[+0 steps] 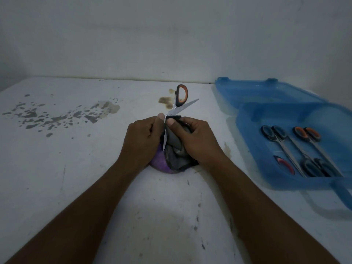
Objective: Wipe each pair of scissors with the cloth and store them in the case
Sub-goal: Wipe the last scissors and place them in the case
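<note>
Hands (144, 138) (196, 140) grip scissors (178, 106), cloth (173, 149); case (247, 119) well right

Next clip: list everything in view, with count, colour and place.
held scissors: one pair, orange-and-black handle, silver blades spread open, above the table's centre, between both hands.
cloth: one, grey and purple, bunched under the hands, pressed against the lower blade.
case: one, translucent blue, open, on the table's right side.
stored scissors: apparently four pairs, lying in the case; two dark-handled, one orange-handled, one red-handled and only partly seen.
table: one, white, stained.
wall: one, pale grey, behind the table.
left hand: grips the held scissors.
right hand: pinches the cloth on the blade.
</note>
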